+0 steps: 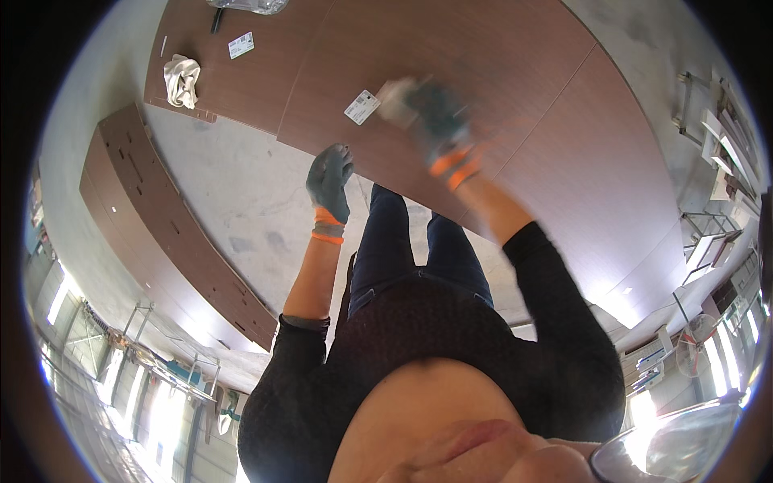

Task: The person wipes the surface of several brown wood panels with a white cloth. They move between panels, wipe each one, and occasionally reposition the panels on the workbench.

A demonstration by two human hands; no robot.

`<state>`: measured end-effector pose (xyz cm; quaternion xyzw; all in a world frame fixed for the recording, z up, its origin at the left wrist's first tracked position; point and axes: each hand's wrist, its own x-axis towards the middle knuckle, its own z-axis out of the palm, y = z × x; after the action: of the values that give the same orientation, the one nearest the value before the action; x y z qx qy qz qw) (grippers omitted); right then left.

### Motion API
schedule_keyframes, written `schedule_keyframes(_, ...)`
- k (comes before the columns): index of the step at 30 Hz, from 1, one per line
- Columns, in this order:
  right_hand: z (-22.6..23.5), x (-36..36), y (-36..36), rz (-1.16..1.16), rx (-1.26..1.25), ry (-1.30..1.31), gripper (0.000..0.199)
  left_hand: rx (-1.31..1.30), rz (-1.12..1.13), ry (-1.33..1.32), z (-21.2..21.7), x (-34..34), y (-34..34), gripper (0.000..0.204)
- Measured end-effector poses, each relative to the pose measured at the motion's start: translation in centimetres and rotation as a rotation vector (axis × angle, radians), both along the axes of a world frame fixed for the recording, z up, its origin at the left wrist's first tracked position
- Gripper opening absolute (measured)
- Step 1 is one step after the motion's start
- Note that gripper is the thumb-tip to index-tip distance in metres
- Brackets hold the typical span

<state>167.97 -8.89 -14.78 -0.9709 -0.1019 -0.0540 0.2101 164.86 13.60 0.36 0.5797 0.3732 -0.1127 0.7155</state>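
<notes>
My right hand (439,117), in a grey glove with an orange cuff, is smeared by motion over a large brown panel (523,88). It presses a whitish cloth (394,100) against the panel's surface, beside a white printed label (361,107). Just off the panel's near edge, my left hand (328,181) hangs in a matching glove. Its fingers are curled closed, and whether anything is inside them is hidden.
A second crumpled cloth (182,81), another label (241,45), a black marker-like stick (217,20) and clear plastic (254,4) lie on the panels at the far left. Brown boards with slots (173,229) rest on the left. Racks (713,241) stand at the right.
</notes>
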Motion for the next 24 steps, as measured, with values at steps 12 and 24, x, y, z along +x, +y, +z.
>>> schedule_keyframes(12,7.5,5.0,-3.3,0.037,1.784,0.543,0.034,0.030,0.132,-0.133,5.7,0.2,0.1,0.030)
schedule_keyframes(24,7.3,-4.1,15.2,0.381,0.108,0.199,0.018,0.090,0.152,-0.203,6.0,-1.2,0.2,0.032)
